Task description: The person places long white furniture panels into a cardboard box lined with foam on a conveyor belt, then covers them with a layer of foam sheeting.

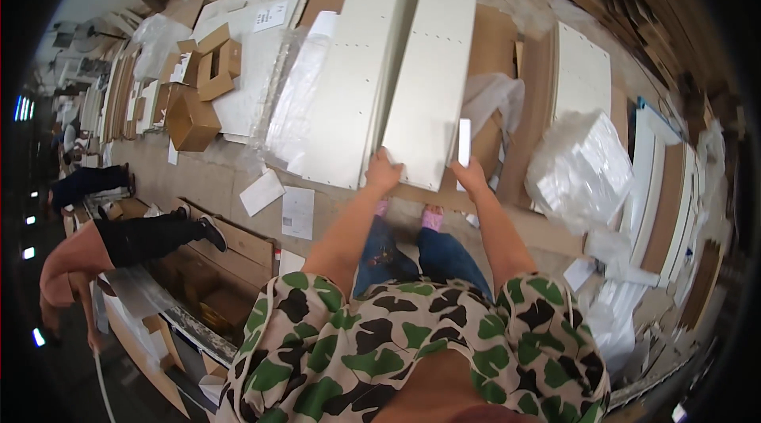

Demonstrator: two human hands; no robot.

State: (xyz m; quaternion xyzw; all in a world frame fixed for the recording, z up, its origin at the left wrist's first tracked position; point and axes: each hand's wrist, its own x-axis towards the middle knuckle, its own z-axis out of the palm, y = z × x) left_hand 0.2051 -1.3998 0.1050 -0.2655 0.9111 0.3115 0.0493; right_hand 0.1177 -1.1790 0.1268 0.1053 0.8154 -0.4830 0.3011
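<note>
The floor carried everything, and most of it was covered by flattened brown cardboard sheets. Two long cream-white panels with rows of small drilled holes lay side by side on the cardboard, running away from the person. To their left lay a clear plastic wrapping, then a large white board carrying small open cardboard boxes. A larger open carton stood just beside that board. Loose paper sheets lay on bare floor nearer the person. To the right lay another white panel and a bundle of crumpled plastic film.
</note>
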